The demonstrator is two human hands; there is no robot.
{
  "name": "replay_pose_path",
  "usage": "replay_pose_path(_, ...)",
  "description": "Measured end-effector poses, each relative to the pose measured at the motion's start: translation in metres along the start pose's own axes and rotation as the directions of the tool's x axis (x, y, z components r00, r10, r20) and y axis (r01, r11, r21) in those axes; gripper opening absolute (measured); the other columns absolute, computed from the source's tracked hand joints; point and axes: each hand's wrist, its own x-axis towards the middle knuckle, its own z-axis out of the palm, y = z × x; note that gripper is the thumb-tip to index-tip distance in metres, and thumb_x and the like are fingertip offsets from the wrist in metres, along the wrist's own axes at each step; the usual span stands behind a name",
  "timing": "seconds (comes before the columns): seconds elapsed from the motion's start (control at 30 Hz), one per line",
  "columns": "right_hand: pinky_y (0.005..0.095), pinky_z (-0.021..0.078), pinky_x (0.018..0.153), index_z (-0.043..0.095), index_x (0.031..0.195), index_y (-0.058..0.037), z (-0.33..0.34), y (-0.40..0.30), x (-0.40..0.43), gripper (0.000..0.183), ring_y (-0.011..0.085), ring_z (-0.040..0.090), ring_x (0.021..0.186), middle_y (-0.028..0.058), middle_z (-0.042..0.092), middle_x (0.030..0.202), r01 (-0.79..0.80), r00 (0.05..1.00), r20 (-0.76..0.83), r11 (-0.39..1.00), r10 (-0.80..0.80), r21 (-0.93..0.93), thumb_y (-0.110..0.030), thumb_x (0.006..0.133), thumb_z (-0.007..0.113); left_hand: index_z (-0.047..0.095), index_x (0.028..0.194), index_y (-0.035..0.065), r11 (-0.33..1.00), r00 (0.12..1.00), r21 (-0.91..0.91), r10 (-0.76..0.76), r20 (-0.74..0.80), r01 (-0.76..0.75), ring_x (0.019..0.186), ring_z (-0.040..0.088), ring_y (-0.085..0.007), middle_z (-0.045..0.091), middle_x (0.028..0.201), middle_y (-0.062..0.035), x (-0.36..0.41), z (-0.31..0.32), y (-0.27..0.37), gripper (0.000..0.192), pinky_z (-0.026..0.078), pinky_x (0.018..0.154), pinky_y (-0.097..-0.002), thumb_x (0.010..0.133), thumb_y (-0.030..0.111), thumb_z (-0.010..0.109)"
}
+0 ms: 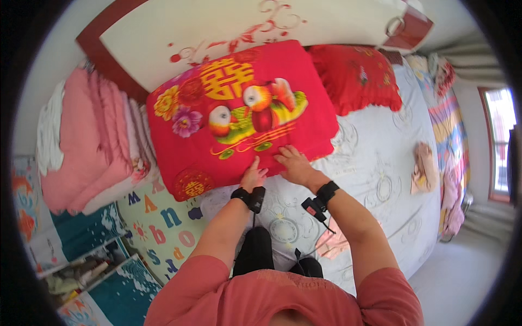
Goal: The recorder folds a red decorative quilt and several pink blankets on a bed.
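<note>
A folded red blanket printed with two birds, flowers and yellow characters lies in front of me, near the headboard. My left hand touches its near edge, thumb up and the fingers partly tucked at the edge. On the blanket's near right part rests my right hand, palm down with its fingers apart. Both wrists wear black straps with small devices. A red ruffled pillow lies beside the blanket on the right. Under them is a bed with a pale patterned sheet.
Folded pink quilts are stacked at the left. A letter-printed mat and teal-and-white boxes lie below them. A small cloth is on the right of the bed, a pink cloth near my right forearm. The headboard stands behind.
</note>
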Motion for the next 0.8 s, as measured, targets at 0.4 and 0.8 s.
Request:
replay_pose_path(0.4, 0.0363, 0.0344, 0.090, 0.041, 0.118, -0.0033, 0.157, 0.093, -0.274, 0.053, 0.0302, 0.043, 0.108, 0.0200, 0.047, 0.114, -0.668, 0.663, 0.092, 0.531, 0.743, 0.522, -0.014, 0.068, 0.056, 0.038, 0.114, 0.0053, 0.991, 0.992, -0.075, -0.114, -0.050, 0.110, 0.100, 0.048, -0.0231, 0.048, 0.109, -0.0118, -0.013, 0.009, -0.014, 0.057, 0.037, 0.080, -0.0312, 0.080, 0.049, 0.048)
replay_pose_path(0.8, 0.0370, 0.0402, 0.083, 0.030, 0.124, -0.0025, 0.250, 0.126, -0.388, 0.074, 0.0344, 0.047, 0.102, 0.0269, 0.047, 0.108, -0.495, 0.336, 0.140, 0.048, 0.931, 0.868, -0.016, 0.062, 0.067, 0.048, 0.096, 0.0078, 0.758, 0.902, 0.580, -0.422, 0.090, 0.297, 0.078, 0.055, -0.0150, 0.055, 0.087, -0.0051, -0.047, 0.104, -0.151, 0.019, 0.042, 0.064, -0.0241, 0.084, 0.023, 0.048)
